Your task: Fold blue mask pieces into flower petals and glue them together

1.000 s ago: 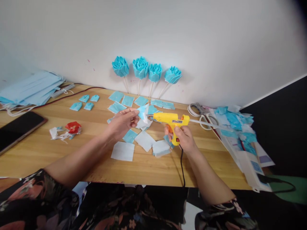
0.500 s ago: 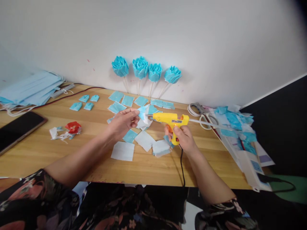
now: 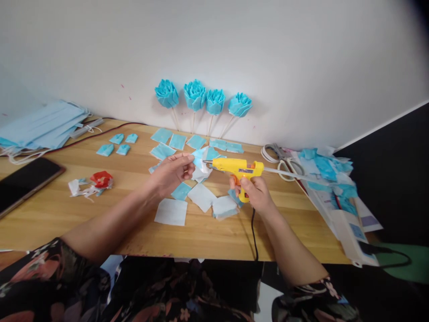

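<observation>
Between thumb and fingers, my left hand (image 3: pixel 174 172) pinches a small blue-and-white fabric piece (image 3: pixel 200 156), partly folded. My right hand (image 3: pixel 254 191) is wrapped round the handle of a yellow glue gun (image 3: pixel 234 166), fingers at its orange trigger. The nozzle points left and meets or nearly meets the fabric piece; whether it touches I cannot tell. A clear glue stick (image 3: pixel 284 171) juts from the gun's back. Below the hands lie white fabric squares (image 3: pixel 170 212) and a blue square (image 3: pixel 181 191); more blue squares (image 3: pixel 178 141) lie behind.
Several blue fabric roses (image 3: pixel 195 95) on sticks lean against the wall. Folded blue petals (image 3: pixel 105 150), red-and-white scraps (image 3: pixel 101 180), a phone (image 3: pixel 28 183) and a stack of face masks (image 3: pixel 43 123) are at left. Scissors (image 3: pixel 291 169), blue scraps (image 3: pixel 318 165) and a power strip (image 3: pixel 348 237) lie at right.
Both hands, the fabric piece and the glue gun hold nearly the same positions. The whole view has shifted very slightly.
</observation>
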Demonstrator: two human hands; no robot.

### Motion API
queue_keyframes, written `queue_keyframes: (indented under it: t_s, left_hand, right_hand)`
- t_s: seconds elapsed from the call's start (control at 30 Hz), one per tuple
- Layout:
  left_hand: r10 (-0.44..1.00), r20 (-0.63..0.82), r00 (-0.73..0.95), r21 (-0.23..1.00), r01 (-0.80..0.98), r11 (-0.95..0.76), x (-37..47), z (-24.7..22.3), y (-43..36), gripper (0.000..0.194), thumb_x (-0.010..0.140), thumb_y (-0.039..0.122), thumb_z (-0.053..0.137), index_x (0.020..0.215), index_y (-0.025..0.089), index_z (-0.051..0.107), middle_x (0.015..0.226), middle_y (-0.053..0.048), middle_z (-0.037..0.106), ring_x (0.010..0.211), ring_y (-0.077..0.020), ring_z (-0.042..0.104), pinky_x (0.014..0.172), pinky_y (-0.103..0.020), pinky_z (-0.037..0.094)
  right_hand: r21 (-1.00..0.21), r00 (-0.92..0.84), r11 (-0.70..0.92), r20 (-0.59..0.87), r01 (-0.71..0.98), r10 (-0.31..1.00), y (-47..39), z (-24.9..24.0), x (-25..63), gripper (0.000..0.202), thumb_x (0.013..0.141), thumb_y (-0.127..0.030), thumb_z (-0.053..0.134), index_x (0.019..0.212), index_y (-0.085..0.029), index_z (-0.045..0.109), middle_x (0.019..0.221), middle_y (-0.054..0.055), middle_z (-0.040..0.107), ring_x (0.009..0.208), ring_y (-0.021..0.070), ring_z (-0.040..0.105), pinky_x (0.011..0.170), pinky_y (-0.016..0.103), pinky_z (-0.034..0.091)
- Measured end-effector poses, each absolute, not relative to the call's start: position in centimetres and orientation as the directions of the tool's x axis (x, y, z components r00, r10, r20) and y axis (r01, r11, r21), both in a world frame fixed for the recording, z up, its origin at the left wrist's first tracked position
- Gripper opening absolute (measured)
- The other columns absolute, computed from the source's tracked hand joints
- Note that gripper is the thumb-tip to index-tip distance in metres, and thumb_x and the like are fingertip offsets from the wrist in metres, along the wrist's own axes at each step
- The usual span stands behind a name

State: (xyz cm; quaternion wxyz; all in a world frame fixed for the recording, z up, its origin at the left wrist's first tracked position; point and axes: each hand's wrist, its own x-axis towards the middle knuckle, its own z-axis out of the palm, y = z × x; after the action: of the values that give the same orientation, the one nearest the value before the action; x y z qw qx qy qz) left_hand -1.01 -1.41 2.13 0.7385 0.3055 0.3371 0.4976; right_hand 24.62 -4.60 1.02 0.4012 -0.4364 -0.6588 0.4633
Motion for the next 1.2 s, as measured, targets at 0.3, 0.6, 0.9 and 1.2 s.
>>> queue_keyframes:
  t_s: [0.3, 0.6, 0.9, 1.2]
  left_hand:
    - [0.911, -0.195, 0.363, 0.735, -0.561, 0.38, -1.2, 2.0, -1.3, 0.027, 0.07, 0.024, 0.085, 0.067, 0.013, 0.061, 0.061, 0.001, 0.056, 0.053, -0.0084, 0.054, 0.046, -0.02, 0.037]
    - [0.903, -0.212, 0.373, 0.738, -0.545, 0.399, -1.2, 2.5, -1.6, 0.028, 0.07, 0.022, 0.085, 0.066, 0.015, 0.058, 0.061, 0.003, 0.054, 0.054, -0.008, 0.053, 0.046, -0.02, 0.037]
    - [0.907, -0.199, 0.372, 0.788, -0.49, 0.374, -1.2, 2.1, -1.7, 0.027, 0.072, 0.021, 0.084, 0.065, 0.016, 0.058, 0.059, 0.003, 0.052, 0.054, -0.0083, 0.053, 0.045, -0.02, 0.038]
    - [0.917, -0.162, 0.364, 0.808, -0.484, 0.335, -1.2, 1.9, -1.5, 0.028, 0.067, 0.021, 0.086, 0.062, 0.016, 0.059, 0.058, 0.003, 0.053, 0.053, -0.009, 0.053, 0.044, -0.019, 0.04]
  right_hand:
    - [-0.884, -0.213, 0.305, 0.242, 0.353, 0.947, -4.7, 1.3, 25.0, 0.048, 0.088, -0.065, 0.057, 0.086, -0.019, 0.071, 0.076, 0.004, 0.069, 0.055, 0.0127, 0.053, 0.052, 0.026, 0.044]
    - [-0.989, 0.171, -0.014, 0.012, 0.146, 0.985, -5.7, 2.4, 28.9, 0.057, 0.073, -0.076, 0.067, 0.074, -0.02, 0.06, 0.056, -0.001, 0.057, 0.045, 0.0116, 0.052, 0.042, 0.025, 0.044]
    - [-0.854, 0.381, -0.321, -0.159, 0.41, 0.911, -9.9, 0.9, 39.9, 0.066, 0.068, -0.08, 0.067, 0.058, -0.015, 0.059, 0.053, 0.001, 0.057, 0.049, 0.0091, 0.048, 0.046, 0.023, 0.035]
    - [-0.397, 0.488, -0.485, -0.1, 0.779, 0.867, -8.8, 1.5, 39.2, 0.061, 0.101, -0.052, 0.036, 0.072, -0.012, 0.073, 0.077, 0.015, 0.075, 0.072, 0.022, 0.068, 0.066, 0.03, 0.046]
